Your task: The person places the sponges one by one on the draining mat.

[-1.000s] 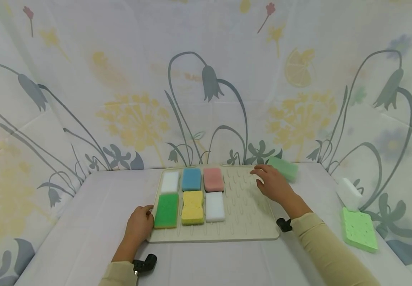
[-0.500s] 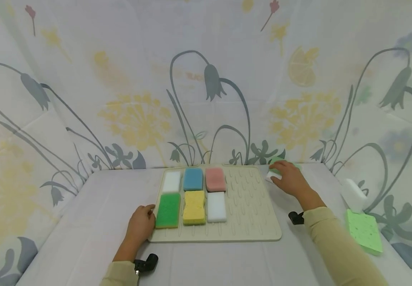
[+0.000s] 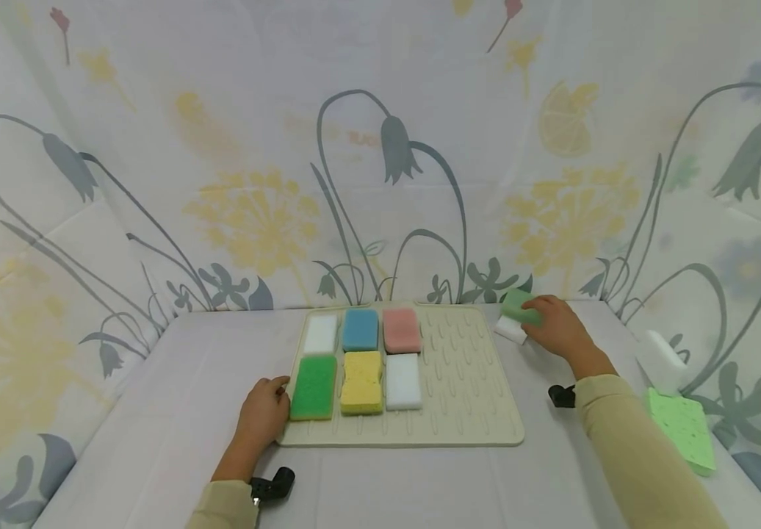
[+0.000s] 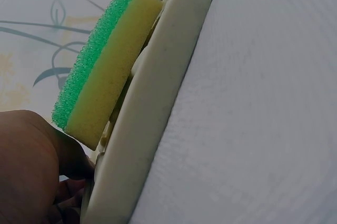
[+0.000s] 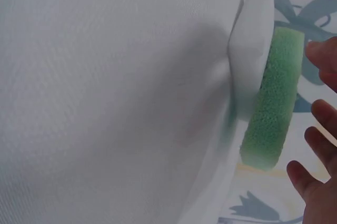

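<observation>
- Table (image 3: 156, 441): covered in white cloth, enclosed by a flower-printed backdrop (image 3: 380, 147). The near edge is cut off by the head view.
- Drying mat (image 3: 460, 397): beige and ribbed, at the centre of the table. Its right half is bare. In the left wrist view only its rim shows.
- Six sponges on the mat's left half, in two rows. Back row: white sponge (image 3: 321, 333), blue sponge (image 3: 361, 329), pink sponge (image 3: 402, 330). Front row: green-topped sponge (image 3: 314, 377), yellow sponge (image 3: 362, 381), white block (image 3: 403, 381).
- Light green flat sponge (image 3: 684, 432): at the table's right edge, partly hidden behind the right sleeve (image 3: 638, 455). A white foam block (image 3: 658, 360) lies just behind it.
- Green sponge (image 3: 519, 306): off the mat, just beyond its back right corner. It has a coarse green layer on a white base and sits tilted. Its right end is hidden by the hand in the head view.
- Right hand (image 3: 555, 327): rests at the green sponge. In the right wrist view the fingers (image 5: 321, 113) appear spread and apart from it, so the grip cannot be determined.
- Left hand (image 3: 263, 411): presses against the mat's front left corner, beside the green-topped sponge. Fingers are loosely curled at the rim, mostly out of view; nothing is grasped.
</observation>
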Action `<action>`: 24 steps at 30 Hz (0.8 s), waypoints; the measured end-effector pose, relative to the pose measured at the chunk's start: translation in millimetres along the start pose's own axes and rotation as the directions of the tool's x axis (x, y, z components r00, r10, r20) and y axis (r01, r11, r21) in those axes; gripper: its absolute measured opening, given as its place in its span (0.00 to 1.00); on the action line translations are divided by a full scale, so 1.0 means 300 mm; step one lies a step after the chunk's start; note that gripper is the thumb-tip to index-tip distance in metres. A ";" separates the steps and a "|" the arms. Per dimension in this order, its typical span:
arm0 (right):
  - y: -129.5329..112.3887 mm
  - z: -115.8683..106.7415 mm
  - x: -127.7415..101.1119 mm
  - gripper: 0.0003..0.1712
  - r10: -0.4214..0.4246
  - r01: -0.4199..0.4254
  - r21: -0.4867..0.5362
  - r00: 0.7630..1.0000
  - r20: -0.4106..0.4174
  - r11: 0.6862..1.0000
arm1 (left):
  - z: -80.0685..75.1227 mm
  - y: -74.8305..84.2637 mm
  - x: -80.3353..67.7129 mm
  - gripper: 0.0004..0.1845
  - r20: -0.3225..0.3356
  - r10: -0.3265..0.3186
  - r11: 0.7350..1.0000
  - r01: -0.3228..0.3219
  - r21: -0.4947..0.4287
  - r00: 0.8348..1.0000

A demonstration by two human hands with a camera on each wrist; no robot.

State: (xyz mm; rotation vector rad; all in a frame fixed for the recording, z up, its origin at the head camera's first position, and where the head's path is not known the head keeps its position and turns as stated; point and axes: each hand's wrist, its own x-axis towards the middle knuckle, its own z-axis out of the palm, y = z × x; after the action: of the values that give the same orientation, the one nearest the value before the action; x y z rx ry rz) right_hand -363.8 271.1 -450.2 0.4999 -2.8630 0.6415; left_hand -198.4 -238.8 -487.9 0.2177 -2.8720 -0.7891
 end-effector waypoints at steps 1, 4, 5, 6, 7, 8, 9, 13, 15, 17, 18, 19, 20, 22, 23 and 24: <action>0.006 -0.001 0.001 0.23 0.007 -0.007 0.009 1.000 0.007 1.000 | 0.000 -0.001 0.001 0.19 0.002 -0.002 1.000 0.002 0.000 1.000; 0.017 -0.006 0.002 0.24 0.023 -0.025 0.031 0.999 0.038 0.999 | 0.001 -0.004 0.002 0.19 0.007 -0.009 1.000 0.009 -0.001 1.000; 0.020 -0.007 0.003 0.24 0.026 -0.028 0.033 0.999 0.042 0.999 | 0.001 -0.006 0.003 0.19 0.007 -0.010 1.000 0.010 -0.002 1.000; 0.022 -0.008 0.003 0.24 0.032 -0.033 0.030 0.998 0.046 0.999 | 0.002 -0.008 0.003 0.19 0.008 -0.011 1.000 0.011 -0.004 1.000; 0.025 -0.008 0.003 0.24 0.034 -0.035 0.022 0.998 0.047 0.999 | 0.003 -0.009 0.003 0.19 0.007 -0.010 1.000 0.010 -0.005 1.000; 0.028 -0.007 0.003 0.24 0.035 -0.036 0.012 0.998 0.045 0.999 | 0.003 -0.010 0.002 0.19 0.007 -0.009 1.000 0.009 -0.005 1.000; 0.029 -0.008 0.003 0.24 0.038 -0.039 0.008 0.998 0.042 0.999 | 0.004 -0.010 0.002 0.19 0.008 -0.009 1.000 0.009 -0.006 1.000; 0.040 -0.006 0.003 0.25 0.054 -0.054 -0.003 0.998 0.033 0.999 | 0.007 -0.012 -0.002 0.19 0.009 -0.007 1.000 0.007 -0.008 1.000; 0.047 -0.004 0.003 0.26 0.067 -0.067 0.003 0.997 0.044 0.998 | 0.008 -0.012 -0.005 0.19 0.008 -0.006 1.000 0.006 -0.007 1.000; 0.057 -0.001 0.006 0.27 0.084 -0.084 0.007 0.994 0.067 0.996 | 0.008 -0.010 -0.007 0.19 0.004 -0.002 1.000 0.002 -0.010 1.000; 0.060 0.000 0.007 0.28 0.093 -0.094 0.013 0.992 0.082 0.995 | 0.008 -0.009 -0.008 0.19 0.001 -0.001 1.000 0.001 -0.010 1.000; 0.062 0.000 0.009 0.28 0.097 -0.099 0.016 0.991 0.096 0.995 | 0.007 -0.007 -0.008 0.19 -0.001 -0.001 1.000 0.001 -0.010 1.000; 0.064 -0.001 0.011 0.29 0.101 -0.104 0.022 0.989 0.107 0.994 | 0.006 -0.006 -0.008 0.18 -0.003 0.000 1.000 0.000 -0.009 1.000; 0.067 -0.003 0.016 0.30 0.101 -0.106 0.039 0.987 0.122 0.994 | 0.004 -0.004 -0.006 0.18 -0.007 0.001 1.000 -0.001 -0.008 1.000; 0.068 -0.005 0.018 0.30 0.096 -0.103 0.046 0.987 0.125 0.994 | 0.002 -0.002 -0.005 0.18 -0.009 0.002 1.000 -0.002 -0.006 1.000; 0.069 -0.005 0.020 0.30 0.089 -0.097 0.050 0.988 0.127 0.994 | 0.001 -0.001 -0.004 0.18 -0.012 0.003 1.000 -0.003 -0.003 1.000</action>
State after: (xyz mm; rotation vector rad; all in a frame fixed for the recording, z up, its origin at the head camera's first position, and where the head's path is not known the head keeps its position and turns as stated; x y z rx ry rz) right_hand -376.7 287.7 -455.4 0.4310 -3.0086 0.7331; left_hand -197.3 -238.7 -488.2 0.2172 -2.8594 -0.7884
